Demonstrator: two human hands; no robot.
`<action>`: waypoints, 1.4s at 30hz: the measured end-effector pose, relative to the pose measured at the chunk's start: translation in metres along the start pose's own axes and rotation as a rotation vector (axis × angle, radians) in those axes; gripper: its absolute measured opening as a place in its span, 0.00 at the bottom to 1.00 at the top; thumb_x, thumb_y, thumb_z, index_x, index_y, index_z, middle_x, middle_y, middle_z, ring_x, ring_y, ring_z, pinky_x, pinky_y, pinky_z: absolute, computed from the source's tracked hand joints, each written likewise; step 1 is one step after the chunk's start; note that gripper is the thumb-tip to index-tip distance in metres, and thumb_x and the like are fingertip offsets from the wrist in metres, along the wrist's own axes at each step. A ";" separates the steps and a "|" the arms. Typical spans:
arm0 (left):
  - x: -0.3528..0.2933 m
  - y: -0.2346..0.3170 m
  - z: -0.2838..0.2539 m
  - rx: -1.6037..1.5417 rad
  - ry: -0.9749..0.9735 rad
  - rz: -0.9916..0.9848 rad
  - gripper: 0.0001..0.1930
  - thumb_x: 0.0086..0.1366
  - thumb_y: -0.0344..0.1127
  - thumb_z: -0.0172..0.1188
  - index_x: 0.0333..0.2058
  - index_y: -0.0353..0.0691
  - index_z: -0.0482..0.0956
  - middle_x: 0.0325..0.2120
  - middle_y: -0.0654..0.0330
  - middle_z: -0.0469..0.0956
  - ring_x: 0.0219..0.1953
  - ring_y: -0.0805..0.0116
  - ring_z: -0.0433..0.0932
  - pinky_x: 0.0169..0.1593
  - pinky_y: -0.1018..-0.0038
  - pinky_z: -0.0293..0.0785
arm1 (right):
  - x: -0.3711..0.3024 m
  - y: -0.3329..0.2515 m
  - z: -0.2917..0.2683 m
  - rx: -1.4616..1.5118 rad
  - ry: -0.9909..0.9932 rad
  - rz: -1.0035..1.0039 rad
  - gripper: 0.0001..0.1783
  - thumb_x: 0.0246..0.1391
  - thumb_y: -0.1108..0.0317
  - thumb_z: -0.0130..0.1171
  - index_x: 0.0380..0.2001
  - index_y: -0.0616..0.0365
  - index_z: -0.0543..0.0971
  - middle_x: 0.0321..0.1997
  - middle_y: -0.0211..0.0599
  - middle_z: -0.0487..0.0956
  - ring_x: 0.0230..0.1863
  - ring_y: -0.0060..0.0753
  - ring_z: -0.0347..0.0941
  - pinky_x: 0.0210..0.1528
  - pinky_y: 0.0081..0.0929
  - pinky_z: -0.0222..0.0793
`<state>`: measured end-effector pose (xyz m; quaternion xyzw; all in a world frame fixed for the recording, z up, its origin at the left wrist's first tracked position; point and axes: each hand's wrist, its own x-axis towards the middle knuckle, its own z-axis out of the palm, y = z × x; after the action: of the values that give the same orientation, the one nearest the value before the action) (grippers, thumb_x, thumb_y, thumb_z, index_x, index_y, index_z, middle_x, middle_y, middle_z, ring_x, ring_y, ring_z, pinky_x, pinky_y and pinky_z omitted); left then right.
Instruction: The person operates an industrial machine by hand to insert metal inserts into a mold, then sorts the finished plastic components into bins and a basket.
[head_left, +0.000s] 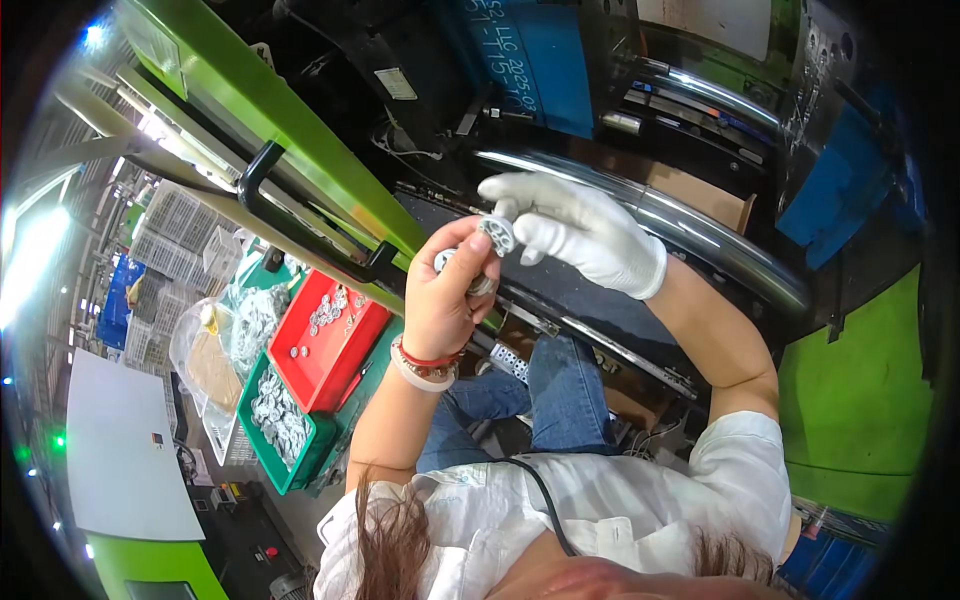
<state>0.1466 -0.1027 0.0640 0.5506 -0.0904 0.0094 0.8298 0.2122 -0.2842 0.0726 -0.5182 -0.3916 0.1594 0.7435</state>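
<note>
My bare left hand (447, 283) is closed around several small round grey parts. Between its thumb and fingertips one of them, a spoked disc (497, 236) with holes through it, is held up facing me. Another pale round part (443, 260) shows between the fingers lower down; the palm hides the rest. My right hand (585, 232), in a white glove, is right beside the disc. Its fingers curve over the top and its thumb comes near the disc's right edge, with a gap between them. Whether the glove touches the disc I cannot tell.
A red tray (325, 365) with loose round parts and a green tray (318, 440) heaped with grey parts stand at left, near clear plastic bags (258, 325). A green machine frame with a black handle (258, 172) rises beside them. Ahead run thick metal bars (690, 225).
</note>
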 end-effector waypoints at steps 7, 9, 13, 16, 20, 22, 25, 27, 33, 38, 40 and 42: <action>-0.002 -0.004 -0.004 -0.053 -0.047 -0.049 0.09 0.65 0.34 0.53 0.41 0.37 0.73 0.23 0.62 0.73 0.13 0.80 0.62 0.12 0.84 0.54 | 0.003 0.001 -0.009 -0.463 -0.160 -0.313 0.15 0.56 0.64 0.57 0.45 0.58 0.76 0.42 0.36 0.73 0.45 0.30 0.72 0.49 0.27 0.67; 0.000 -0.006 -0.005 -0.071 -0.049 -0.052 0.10 0.65 0.34 0.53 0.42 0.36 0.73 0.24 0.62 0.72 0.13 0.80 0.62 0.13 0.85 0.54 | 0.002 0.001 -0.005 -0.557 -0.116 -0.384 0.16 0.53 0.64 0.59 0.44 0.57 0.75 0.42 0.37 0.74 0.45 0.34 0.72 0.49 0.29 0.68; 0.000 -0.011 -0.004 -0.085 -0.007 -0.062 0.14 0.65 0.39 0.54 0.43 0.36 0.72 0.25 0.64 0.72 0.14 0.80 0.60 0.14 0.85 0.55 | -0.001 0.008 0.001 -0.809 -0.010 -0.526 0.19 0.47 0.66 0.61 0.45 0.54 0.74 0.44 0.39 0.75 0.45 0.42 0.72 0.48 0.34 0.69; 0.003 -0.016 -0.007 -0.119 -0.043 -0.087 0.14 0.67 0.40 0.52 0.45 0.37 0.71 0.27 0.64 0.72 0.15 0.81 0.60 0.14 0.85 0.54 | -0.003 0.007 0.000 -0.817 0.043 -0.543 0.19 0.44 0.69 0.63 0.43 0.55 0.75 0.42 0.39 0.76 0.41 0.40 0.74 0.46 0.32 0.71; 0.003 -0.017 0.003 -0.041 0.062 -0.128 0.15 0.69 0.43 0.48 0.46 0.40 0.69 0.23 0.63 0.69 0.14 0.81 0.58 0.14 0.85 0.54 | 0.012 -0.001 -0.031 -0.806 0.197 -0.520 0.21 0.46 0.70 0.63 0.46 0.57 0.73 0.41 0.35 0.76 0.38 0.26 0.74 0.38 0.23 0.73; -0.008 -0.024 -0.009 0.033 0.091 -0.146 0.14 0.69 0.45 0.47 0.42 0.40 0.69 0.22 0.63 0.68 0.13 0.81 0.57 0.13 0.85 0.54 | 0.042 0.008 -0.097 -0.734 0.509 -0.570 0.22 0.50 0.68 0.61 0.50 0.60 0.71 0.43 0.34 0.76 0.41 0.23 0.73 0.38 0.20 0.74; -0.037 -0.045 -0.033 0.018 -0.010 -0.259 0.13 0.70 0.46 0.44 0.35 0.42 0.67 0.21 0.64 0.67 0.12 0.81 0.56 0.11 0.85 0.52 | 0.070 0.001 -0.197 -0.332 0.767 -0.404 0.24 0.54 0.68 0.59 0.53 0.61 0.69 0.46 0.36 0.74 0.43 0.25 0.73 0.40 0.21 0.75; -0.058 -0.057 -0.049 -0.042 0.115 -0.381 0.15 0.70 0.50 0.43 0.33 0.44 0.67 0.20 0.66 0.66 0.11 0.81 0.55 0.11 0.86 0.51 | 0.095 0.015 -0.250 -0.377 0.796 -0.423 0.25 0.54 0.68 0.58 0.54 0.61 0.68 0.47 0.38 0.74 0.44 0.26 0.73 0.41 0.22 0.75; -0.095 -0.086 -0.109 -0.404 0.317 -0.531 0.20 0.68 0.57 0.42 0.33 0.46 0.71 0.23 0.65 0.68 0.12 0.79 0.56 0.12 0.86 0.50 | 0.145 0.026 -0.299 -0.414 0.797 -0.485 0.22 0.54 0.70 0.56 0.54 0.57 0.70 0.48 0.40 0.74 0.44 0.30 0.73 0.45 0.25 0.73; -0.102 -0.084 -0.117 -0.361 0.389 -0.502 0.21 0.68 0.57 0.41 0.32 0.46 0.71 0.22 0.65 0.68 0.13 0.79 0.56 0.12 0.85 0.51 | 0.158 0.031 -0.317 -0.561 0.793 -0.479 0.21 0.55 0.71 0.56 0.53 0.58 0.70 0.47 0.39 0.75 0.43 0.27 0.74 0.46 0.21 0.71; -0.103 -0.082 -0.117 -0.337 0.426 -0.505 0.21 0.68 0.58 0.41 0.31 0.46 0.71 0.21 0.65 0.68 0.13 0.79 0.56 0.12 0.85 0.51 | 0.161 0.034 -0.320 -0.473 0.781 -0.445 0.21 0.55 0.71 0.56 0.53 0.60 0.70 0.48 0.38 0.75 0.43 0.26 0.74 0.46 0.20 0.71; -0.103 -0.082 -0.118 -0.342 0.434 -0.490 0.21 0.68 0.58 0.41 0.31 0.47 0.71 0.21 0.65 0.68 0.12 0.79 0.56 0.12 0.85 0.50 | 0.160 0.035 -0.323 -0.485 0.772 -0.452 0.20 0.55 0.71 0.56 0.52 0.61 0.70 0.48 0.38 0.75 0.43 0.26 0.74 0.46 0.20 0.71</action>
<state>0.0711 -0.0182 -0.0722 0.3945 0.2221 -0.0880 0.8873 0.5626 -0.3750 0.0574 -0.5994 -0.2161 -0.3041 0.7082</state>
